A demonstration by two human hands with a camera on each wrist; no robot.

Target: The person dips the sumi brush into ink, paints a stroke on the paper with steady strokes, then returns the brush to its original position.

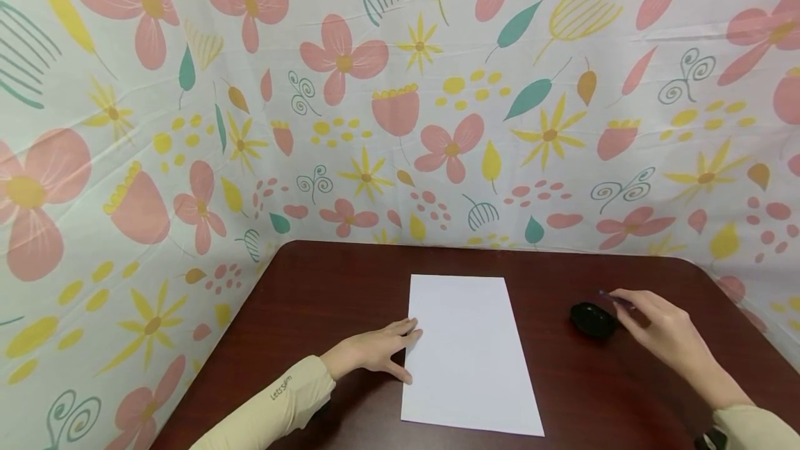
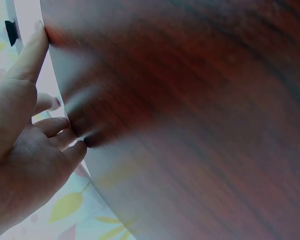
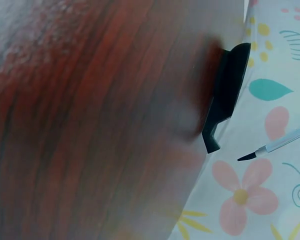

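A white sheet of paper lies lengthwise on the dark table. My left hand rests at its left edge, fingers spread, with the fingertips and thumb touching the paper. To the right, my right hand pinches a slim brush between thumb and fingers. The brush has a dark pointed tip and a pale ferrule in the right wrist view, where only slivers of the fingers show at the right edge. Just left of that hand sits a small black dish, the brush held close over it.
The dark red-brown wooden table has rounded back corners. Behind it and at the sides hangs a floral cloth in pink, yellow and green. Long pale sleeves cover both forearms.
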